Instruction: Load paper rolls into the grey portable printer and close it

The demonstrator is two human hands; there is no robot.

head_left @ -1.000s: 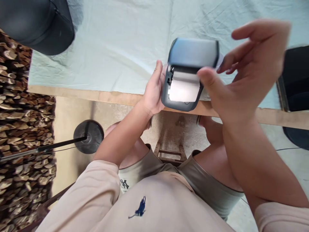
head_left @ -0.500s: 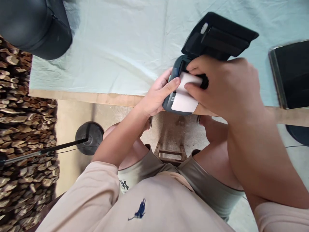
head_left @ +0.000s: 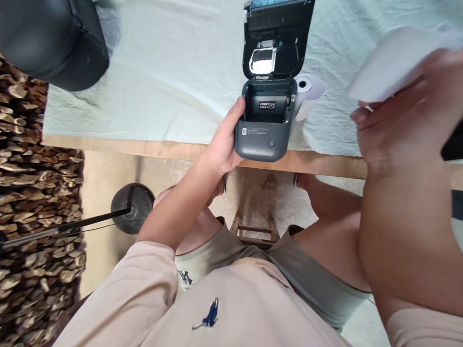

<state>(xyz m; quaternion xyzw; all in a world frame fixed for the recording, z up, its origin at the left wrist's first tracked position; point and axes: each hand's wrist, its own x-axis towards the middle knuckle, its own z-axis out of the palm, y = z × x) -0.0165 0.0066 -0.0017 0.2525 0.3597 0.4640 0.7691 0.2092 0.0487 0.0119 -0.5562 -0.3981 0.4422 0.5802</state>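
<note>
A small grey label printer [head_left: 261, 140] sits at the table's near edge with its lid [head_left: 277, 38] swung open and its paper bay empty. My left hand [head_left: 226, 140] grips the printer's left side. My right hand [head_left: 401, 115], raised at the right and blurred, is closed on a white paper roll [head_left: 392, 60] held up off the table. A second white paper roll [head_left: 307, 94] lies on the cloth just right of the printer.
A pale green cloth [head_left: 173, 72] covers the wooden table [head_left: 144, 144]. A dark round bag [head_left: 50, 38] sits at the far left corner. A black object [head_left: 452, 144] shows at the right edge. Stacked firewood [head_left: 32, 193] and a stand base [head_left: 132, 207] are on the floor at the left.
The printer lid went from shut to fully open. My right hand pulled the white roll out of the bay and lifted it away to the right. My left hand stayed on the printer.
</note>
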